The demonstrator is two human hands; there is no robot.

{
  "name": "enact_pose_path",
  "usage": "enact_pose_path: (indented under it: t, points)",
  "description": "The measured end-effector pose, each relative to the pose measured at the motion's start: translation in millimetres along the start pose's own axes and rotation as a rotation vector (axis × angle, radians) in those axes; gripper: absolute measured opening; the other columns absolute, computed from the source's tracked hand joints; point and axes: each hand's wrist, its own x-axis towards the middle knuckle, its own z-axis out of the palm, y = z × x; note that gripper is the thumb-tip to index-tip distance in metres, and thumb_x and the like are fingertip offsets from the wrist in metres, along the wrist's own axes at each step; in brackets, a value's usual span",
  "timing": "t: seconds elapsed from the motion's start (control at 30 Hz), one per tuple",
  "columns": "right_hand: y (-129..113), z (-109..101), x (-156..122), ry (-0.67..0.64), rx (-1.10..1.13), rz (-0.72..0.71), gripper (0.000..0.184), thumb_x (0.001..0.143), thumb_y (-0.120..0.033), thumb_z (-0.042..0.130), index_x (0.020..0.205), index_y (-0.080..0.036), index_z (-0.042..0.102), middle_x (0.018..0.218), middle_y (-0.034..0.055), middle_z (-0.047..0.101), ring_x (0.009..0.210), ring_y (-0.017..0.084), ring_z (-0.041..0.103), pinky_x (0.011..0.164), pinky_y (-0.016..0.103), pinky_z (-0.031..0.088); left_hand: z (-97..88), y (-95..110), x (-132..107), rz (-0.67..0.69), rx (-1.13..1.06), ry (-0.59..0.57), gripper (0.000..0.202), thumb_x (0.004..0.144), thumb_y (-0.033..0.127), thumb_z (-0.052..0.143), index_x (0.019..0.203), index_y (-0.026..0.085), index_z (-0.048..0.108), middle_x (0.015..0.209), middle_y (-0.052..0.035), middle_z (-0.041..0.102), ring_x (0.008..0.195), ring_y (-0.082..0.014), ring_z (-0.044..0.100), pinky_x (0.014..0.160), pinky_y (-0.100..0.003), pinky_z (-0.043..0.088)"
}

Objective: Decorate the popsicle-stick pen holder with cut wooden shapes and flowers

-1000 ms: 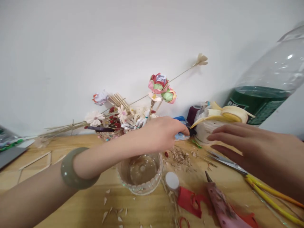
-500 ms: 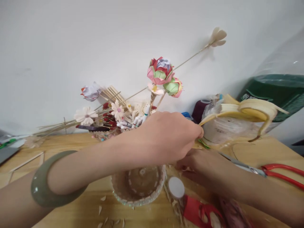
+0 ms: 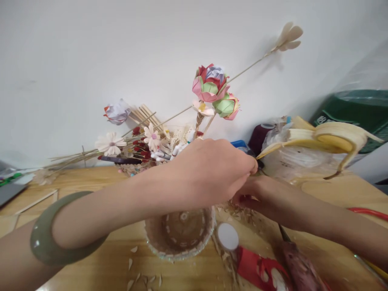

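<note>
Overhanging round glitter-rimmed bowl point(image 3: 184, 233): left hand point(image 3: 214, 173)

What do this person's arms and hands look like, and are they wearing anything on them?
Both the left hand and the partly hidden right hand are gloveless, with no sleeves in view. A thick, smooth, glossy grey-green bangle circles the left forearm. Nothing shows on the right forearm.

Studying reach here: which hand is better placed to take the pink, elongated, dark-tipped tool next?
Probably the right hand: its forearm passes near the pink tool; the left hand is farther.
</note>
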Motion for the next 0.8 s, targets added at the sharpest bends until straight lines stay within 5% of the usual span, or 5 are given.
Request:
enact_pose_path:
  t: [0.27, 0.63, 0.8]
  points:
    - [-14.3, 7.8, -4.9, -0.145, -0.052, 0.079, 0.017, 0.065, -0.006, 0.046, 0.061, -0.019, 0.056, 0.067, -0.0024, 0.058, 0.057, 0.009, 0.043, 0.051, 0.023, 0.025, -0.8, -0.8, -3.3, 0.007, 0.019, 0.022, 0.025, 0.082, 0.018, 0.045, 0.085, 0.02, 0.07, 0.072, -0.0039, 0.071, 0.07, -0.0185, 0.065, 0.062, -0.028, 0.046]
    - [-21.4, 7.7, -7.0, -0.177, -0.195, 0.006, 0.017, 0.073, -0.005, 0.046, 0.077, -0.016, 0.058, 0.086, 0.0062, 0.062, 0.069, 0.016, 0.056, 0.055, 0.026, 0.031, -25.4, 16.2, -32.8, -0.061, 0.058, 0.065, 0.025, 0.084, 0.02, 0.045, 0.088, 0.021, 0.069, 0.07, -0.0026, 0.071, 0.069, -0.0164, 0.066, 0.065, -0.027, 0.049]
    - [-27.4, 5.8, -6.4, -0.192, -0.229, 0.02, 0.016, 0.077, -0.008, 0.049, 0.08, -0.018, 0.062, 0.087, 0.0031, 0.065, 0.074, 0.016, 0.059, 0.057, 0.025, 0.037, -34.6, 25.3, -55.3, -0.119, 0.032, 0.101, 0.027, 0.085, 0.021, 0.044, 0.095, 0.021, 0.069, 0.077, -0.0025, 0.073, 0.071, -0.0157, 0.066, 0.067, -0.027, 0.049]
